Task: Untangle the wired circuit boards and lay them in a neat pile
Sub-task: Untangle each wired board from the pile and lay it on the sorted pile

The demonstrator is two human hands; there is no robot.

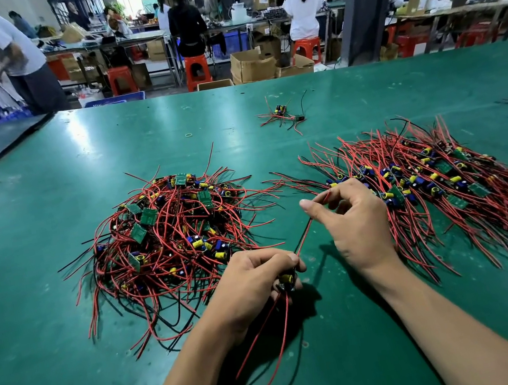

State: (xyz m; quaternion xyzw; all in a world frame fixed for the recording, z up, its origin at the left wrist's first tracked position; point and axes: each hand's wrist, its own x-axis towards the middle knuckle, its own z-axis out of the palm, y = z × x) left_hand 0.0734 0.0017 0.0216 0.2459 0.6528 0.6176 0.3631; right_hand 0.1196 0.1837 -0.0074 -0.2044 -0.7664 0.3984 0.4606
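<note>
Head view. My left hand (254,280) grips one wired board (286,280) just above the counter (71,360). My right hand (352,219) pinches its red lead (304,234), stretched straight between the two. To my left, the tangled heap (168,234) is large, with boards buried in loops. To my right, the neat pile (447,178) lies combed, wires running one way. Judging by bulk, about half done. A small stray cluster (283,114) sits farther back.

One tangled heap (169,237), one laid-out heap (431,188), one small cluster (283,114), one held board (286,279), two hands (254,280) (352,219)
</note>
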